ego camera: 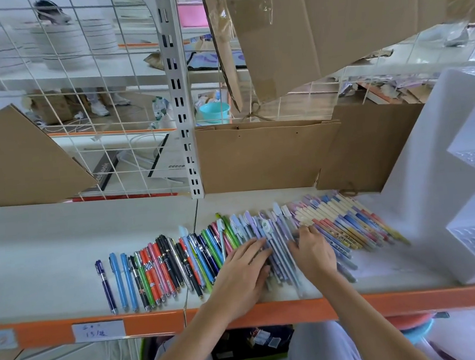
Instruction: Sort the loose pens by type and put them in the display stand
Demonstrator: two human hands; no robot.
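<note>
Centrally, two bare hands lie on a long row of pens point(253, 244) spread side by side across a white shelf point(50, 253).

Left hand point(243, 274): palm down, fingers straight and lying flat across the pale purple and grey pens in the middle of the row; it grasps nothing, only presses on them.

Right hand point(313, 252): palm down just beside the left, its fingertips bent onto the same pale pens near where the cream-and-pink patterned ones begin. Whether it pinches a pen or merely touches them cannot be told.

Pens, left part of row: dark blue, light blue, black, orange, pink and green barrels, lying roughly parallel, tips toward the shelf's front edge.

Pens, right part of row: slim patterned barrels in cream, pink, blue and yellow, fanned toward the display stand.

Display stand point(441, 162): white translucent plastic, stepped in tiers, with perforated hole grids, standing at the right end of the shelf, near the last pens.

Shelf front: orange rail point(157, 321) with a handwritten paper label point(98, 330).

Behind: brown cardboard sheets point(268, 154), white wire grid point(80, 107), slotted metal upright point(180, 98).
</note>
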